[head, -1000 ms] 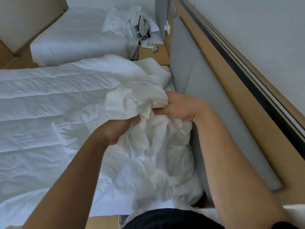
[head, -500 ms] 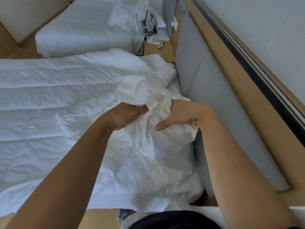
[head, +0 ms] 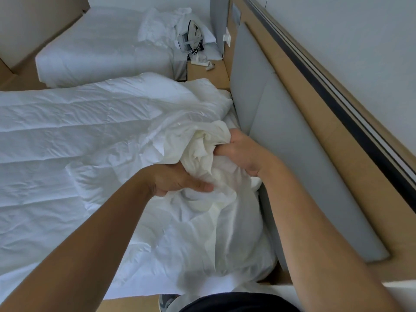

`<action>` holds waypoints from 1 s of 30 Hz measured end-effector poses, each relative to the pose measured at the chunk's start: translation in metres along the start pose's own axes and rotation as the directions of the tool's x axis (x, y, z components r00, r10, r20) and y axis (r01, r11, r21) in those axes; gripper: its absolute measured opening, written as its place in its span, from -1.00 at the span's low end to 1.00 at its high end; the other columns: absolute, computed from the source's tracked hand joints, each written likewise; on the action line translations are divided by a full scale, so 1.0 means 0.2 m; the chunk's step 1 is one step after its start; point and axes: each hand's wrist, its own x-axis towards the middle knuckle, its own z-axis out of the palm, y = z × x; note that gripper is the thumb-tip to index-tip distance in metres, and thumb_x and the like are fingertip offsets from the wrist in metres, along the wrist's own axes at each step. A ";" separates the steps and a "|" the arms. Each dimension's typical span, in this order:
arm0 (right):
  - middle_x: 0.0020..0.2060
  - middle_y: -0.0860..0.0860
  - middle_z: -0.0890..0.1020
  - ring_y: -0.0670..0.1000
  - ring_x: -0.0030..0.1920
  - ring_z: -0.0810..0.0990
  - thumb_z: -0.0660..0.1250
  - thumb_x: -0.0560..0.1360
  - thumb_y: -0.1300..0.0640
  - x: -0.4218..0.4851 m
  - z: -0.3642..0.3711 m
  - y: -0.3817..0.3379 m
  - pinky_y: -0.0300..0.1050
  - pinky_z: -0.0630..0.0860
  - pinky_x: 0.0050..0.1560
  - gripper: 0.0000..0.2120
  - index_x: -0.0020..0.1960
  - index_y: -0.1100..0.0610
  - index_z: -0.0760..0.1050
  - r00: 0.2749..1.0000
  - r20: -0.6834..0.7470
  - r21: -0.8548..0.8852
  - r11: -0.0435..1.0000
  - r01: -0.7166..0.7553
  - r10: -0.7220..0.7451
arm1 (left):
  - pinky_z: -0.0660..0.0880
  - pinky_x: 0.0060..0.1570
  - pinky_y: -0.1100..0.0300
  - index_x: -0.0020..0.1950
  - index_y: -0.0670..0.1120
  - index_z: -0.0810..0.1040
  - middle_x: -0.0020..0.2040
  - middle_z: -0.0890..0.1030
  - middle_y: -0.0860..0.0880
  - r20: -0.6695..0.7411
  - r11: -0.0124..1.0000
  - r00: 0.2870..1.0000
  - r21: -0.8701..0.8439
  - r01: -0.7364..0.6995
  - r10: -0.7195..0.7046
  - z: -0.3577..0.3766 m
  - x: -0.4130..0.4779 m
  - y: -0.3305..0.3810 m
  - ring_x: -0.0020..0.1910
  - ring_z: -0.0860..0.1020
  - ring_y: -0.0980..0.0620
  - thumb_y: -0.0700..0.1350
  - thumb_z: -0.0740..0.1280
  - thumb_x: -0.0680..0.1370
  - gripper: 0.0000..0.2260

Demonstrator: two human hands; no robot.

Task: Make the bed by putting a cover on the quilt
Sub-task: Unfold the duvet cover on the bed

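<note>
Beds in view: 2. Near bed carries 1 white stitched quilt (head: 67, 136), spread flat across its left part and rumpled at the head end.

Hands: 2, both bare, both gripping.
- Left hand (head: 177, 179): fingers curled under 1 crumpled off-white fabric cover (head: 202, 143), thumb laid across the cloth.
- Right hand (head: 243, 154): fingers curled into the same bunch from the right side.

The cover is gathered in a wad between the hands, over the head end of the near bed and just beside the grey padded headboard (head: 270, 131). Where cover ends and quilt begins below the wad: cannot tell.

Far bed (head: 101, 52): 1 heap of white linen (head: 157, 30). Between the beds, 1 wooden nightstand (head: 211, 74) with 1 white power strip (head: 199, 62).
</note>
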 end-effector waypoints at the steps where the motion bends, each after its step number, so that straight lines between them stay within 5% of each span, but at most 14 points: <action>1: -0.14 -0.16 0.72 -0.14 -0.03 0.68 0.39 0.56 0.23 0.00 -0.01 0.00 -0.21 0.56 0.01 -0.84 0.03 0.00 0.64 1.000 0.001 -0.004 1.000 -0.027 0.027 | 0.58 0.06 0.26 0.20 0.03 0.59 0.05 0.72 0.09 -0.033 1.000 0.999 0.017 -0.020 0.021 -0.01 0.00 0.01 0.13 0.65 0.10 -0.13 0.56 0.39 -0.59; 3: -0.03 -0.15 0.72 -0.13 0.06 0.67 0.45 0.52 0.03 0.00 -0.03 0.00 -0.15 0.54 0.16 -0.82 0.12 -0.06 0.62 0.993 0.059 -0.027 0.994 -0.103 0.104 | 0.57 0.02 0.31 0.14 0.06 0.58 -0.04 0.72 0.13 -0.141 0.997 0.987 0.010 -0.071 0.071 -0.02 0.04 0.02 0.09 0.65 0.15 -0.07 0.53 0.44 -0.69; 5: 0.11 -0.11 0.70 -0.09 0.18 0.64 0.55 0.36 -0.14 -0.01 -0.07 -0.01 -0.08 0.52 0.30 -0.56 0.19 -0.09 0.58 0.965 0.182 -0.081 0.981 -0.174 0.187 | 0.52 -0.22 0.47 0.00 0.03 0.57 -0.20 0.69 0.14 -0.248 0.996 0.965 0.030 -0.081 0.086 -0.01 0.04 0.05 -0.20 0.64 0.34 -0.13 0.39 0.60 -0.95; 7: 0.11 -0.16 0.69 -0.14 0.18 0.63 0.62 0.31 -0.06 -0.02 -0.10 -0.01 -0.15 0.52 0.27 -0.53 0.17 -0.12 0.57 0.927 0.280 -0.196 0.960 -0.201 0.251 | 0.47 -0.34 0.49 0.01 -0.07 0.59 -0.13 0.65 0.06 -0.309 0.988 0.943 0.123 -0.092 0.127 0.00 0.07 0.07 -0.26 0.62 0.28 -0.16 0.28 0.65 -0.90; 10: -0.12 -0.27 0.71 -0.28 -0.04 0.66 0.56 0.42 0.20 -0.03 -0.15 0.01 -0.34 0.54 0.02 -0.68 0.06 -0.11 0.57 0.920 0.270 -0.221 0.948 -0.228 0.284 | 0.57 -0.11 0.30 0.13 -0.05 0.60 -0.01 0.66 0.07 -0.335 0.965 0.911 0.186 -0.185 0.239 0.02 0.12 0.09 -0.01 0.64 0.08 0.01 0.35 0.57 -0.80; 14: 0.12 0.07 0.70 0.07 0.16 0.67 0.41 0.53 0.29 -0.04 -0.19 0.02 0.01 0.59 0.22 -0.74 0.20 0.11 0.59 0.962 0.177 0.132 0.964 -0.232 0.208 | 0.59 0.08 0.08 0.15 0.04 0.60 0.06 0.68 0.05 -0.377 0.979 0.903 0.089 -0.184 0.204 0.06 0.18 0.18 0.09 0.64 0.03 0.00 0.32 0.61 -0.85; 18: 0.05 0.02 0.73 0.03 0.11 0.69 0.38 0.57 0.25 -0.05 -0.24 0.00 0.01 0.60 0.21 -0.82 0.12 0.06 0.63 0.993 -0.036 0.222 0.970 -0.103 0.113 | 0.60 0.11 0.05 0.21 -0.05 0.61 0.12 0.69 -0.09 -0.124 0.983 0.989 -0.153 -0.098 0.079 0.06 0.20 0.28 0.12 0.66 -0.07 -0.15 0.38 0.52 -0.74; 21: 0.10 0.08 0.70 0.05 0.13 0.68 0.33 0.57 0.32 -0.08 -0.30 0.02 0.01 0.60 0.20 -0.77 0.13 0.07 0.62 0.987 -0.143 0.220 0.975 -0.041 0.073 | 0.62 -0.03 0.11 0.15 -0.07 0.63 0.04 0.71 -0.09 0.095 0.997 0.995 -0.079 -0.012 0.020 0.11 0.21 0.31 0.06 0.68 -0.06 -0.30 0.48 0.36 -0.62; 24: 0.14 0.16 0.68 0.12 0.16 0.65 0.34 0.54 0.35 -0.09 -0.31 0.04 0.07 0.57 0.25 -0.75 0.19 0.20 0.61 0.979 -0.194 0.176 0.984 -0.022 0.056 | 0.60 0.11 0.09 0.16 -0.02 0.63 0.07 0.71 -0.02 0.113 0.989 0.994 0.147 -0.026 0.010 0.17 0.26 0.31 0.12 0.67 0.01 -0.13 0.61 0.34 -0.58; 30: 0.12 0.02 0.69 -0.05 0.12 0.67 0.33 0.57 0.29 -0.03 -0.37 -0.02 -0.12 0.59 0.18 -0.75 0.21 0.08 0.58 0.974 -0.226 0.245 0.969 0.035 0.022 | 0.59 0.06 0.11 0.13 -0.04 0.68 0.05 0.71 -0.05 0.125 0.979 0.992 0.199 -0.035 0.010 0.03 0.36 0.46 0.08 0.67 -0.01 -0.12 0.59 0.24 -0.54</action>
